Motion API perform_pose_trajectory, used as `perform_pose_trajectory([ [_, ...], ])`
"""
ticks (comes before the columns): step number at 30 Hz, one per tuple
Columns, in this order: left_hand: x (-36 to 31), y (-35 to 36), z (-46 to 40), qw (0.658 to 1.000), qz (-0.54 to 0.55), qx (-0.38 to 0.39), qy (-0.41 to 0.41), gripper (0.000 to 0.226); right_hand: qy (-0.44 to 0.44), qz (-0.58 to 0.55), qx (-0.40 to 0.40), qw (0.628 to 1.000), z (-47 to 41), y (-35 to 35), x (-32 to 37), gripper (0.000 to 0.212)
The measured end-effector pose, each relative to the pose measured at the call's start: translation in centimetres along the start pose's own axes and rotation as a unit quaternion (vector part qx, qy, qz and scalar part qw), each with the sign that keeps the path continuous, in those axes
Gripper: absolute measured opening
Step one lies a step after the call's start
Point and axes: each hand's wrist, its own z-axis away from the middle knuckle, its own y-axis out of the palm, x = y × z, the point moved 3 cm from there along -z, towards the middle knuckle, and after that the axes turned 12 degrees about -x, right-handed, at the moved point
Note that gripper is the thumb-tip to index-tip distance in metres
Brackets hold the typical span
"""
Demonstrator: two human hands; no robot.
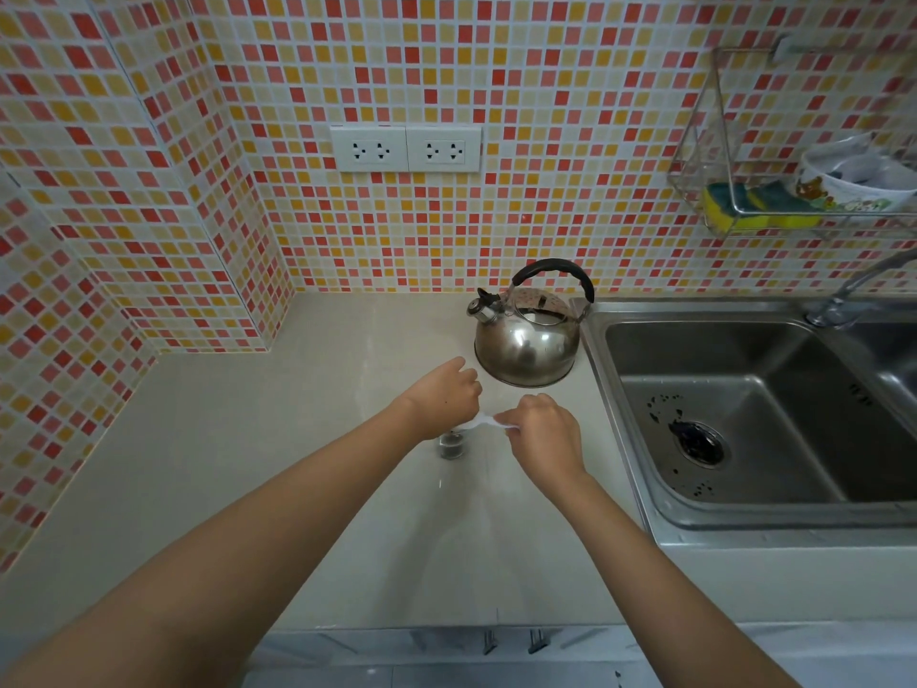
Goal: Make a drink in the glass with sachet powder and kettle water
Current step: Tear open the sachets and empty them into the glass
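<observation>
While the sachet [489, 422] is pinched by both hands, left [441, 397] and right [543, 434], above the glass [450, 443] at 7 o'clock from the kettle [527, 335], powder may be spilled on the worktop [248, 464] by a sudden tear.

no readable text, bowl [854, 187] print perhaps pictures

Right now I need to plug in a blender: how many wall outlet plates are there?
2: left outlet plate and right outlet plate, side by side on the tiled wall above the kettle.

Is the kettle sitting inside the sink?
No, the kettle stands on the counter, left of the sink.
</observation>
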Motion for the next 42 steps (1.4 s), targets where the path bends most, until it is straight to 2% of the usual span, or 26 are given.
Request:
perform_pose_trajectory([
  [5, 0.0, 0.1, -0.1, 1.000, -0.008, -0.016, -0.007, 0.023, -0.008, 0.000, -0.003, 1.000, 0.2, -0.1, 0.2, 0.035],
  [9, 0.3, 0.3, -0.1, 1.000, 0.000, -0.010, -0.017, 0.017, -0.004, 0.007, -0.027, 1.000, 0.2, -0.4, 0.3, 0.029],
  [22, 0.6, 0.7, -0.1, 0.998, 0.039, -0.025, -0.044, 0.021, -0.023, 0.020, -0.016, 0.999, 0.2, -0.2, 0.0, 0.033],
  [37, 0.5, 0.6, -0.1, 0.999, 0.006, -0.029, -0.044, 0.025, -0.070, 0.034, -0.028, 0.997, 0.3, -0.1, -0.2, 0.024],
  [40, 0.7, 0.7, 0.1, 0.998, 0.010, -0.029, -0.057, 0.028, -0.047, 0.047, -0.023, 0.998, 0.6, -0.2, -0.5, 0.024],
  [42, 0.9, 0.6, 0.3, 0.997, 0.014, -0.033, -0.070, 0.030, 0.003, 0.028, -0.023, 0.999, 0.8, -0.3, -1.0, 0.021],
])
